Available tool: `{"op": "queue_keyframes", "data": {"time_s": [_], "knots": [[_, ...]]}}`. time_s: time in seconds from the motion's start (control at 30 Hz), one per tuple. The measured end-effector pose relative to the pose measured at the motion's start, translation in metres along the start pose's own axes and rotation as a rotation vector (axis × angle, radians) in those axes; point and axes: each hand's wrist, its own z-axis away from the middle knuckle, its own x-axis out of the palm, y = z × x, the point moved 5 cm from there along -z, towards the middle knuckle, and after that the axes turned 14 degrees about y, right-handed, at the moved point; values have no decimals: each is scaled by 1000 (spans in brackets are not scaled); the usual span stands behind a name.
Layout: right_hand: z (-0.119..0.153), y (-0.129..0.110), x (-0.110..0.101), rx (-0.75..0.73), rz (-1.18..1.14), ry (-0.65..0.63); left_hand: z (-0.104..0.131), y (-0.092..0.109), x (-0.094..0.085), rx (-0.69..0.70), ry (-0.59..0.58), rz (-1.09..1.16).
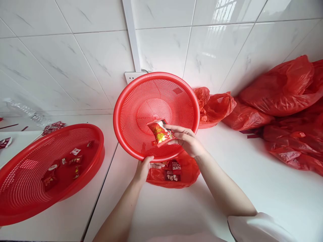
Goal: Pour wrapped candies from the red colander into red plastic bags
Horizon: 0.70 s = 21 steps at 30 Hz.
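Note:
My left hand (146, 168) grips the near rim of a round red plastic colander (126, 114), which is tilted so that its inside faces me. Inside its lower right part, my right hand (185, 139) is closed on a shiny red and gold snack packet (161, 132). Apart from this packet, I see nothing else in the colander. Below the rim lies an open red plastic bag (190, 173) with several small wrapped snacks (174, 171) in it. The colander hides the bag's far side.
At left stands a second red colander (96, 148) holding several small wrapped sweets (75, 159). Behind it are a clear plastic bottle (27, 112) and a white tray (19, 143). Filled red plastic bags (282, 90) crowd the right. A power socket (130, 77) sits against the tiled wall.

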Motion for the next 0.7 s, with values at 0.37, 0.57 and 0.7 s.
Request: {"op": "queue_keyframes", "data": {"time_s": [0.37, 0.57, 0.7], "knots": [[-8, 16, -9, 231, -250, 189, -2, -1, -1, 21, -11, 2], [-7, 16, -3, 226, -285, 122, -1, -3, -1, 0, -12, -10], [-8, 10, -6, 74, -165, 121, -1, 0, 0, 13, -17, 6]]}}
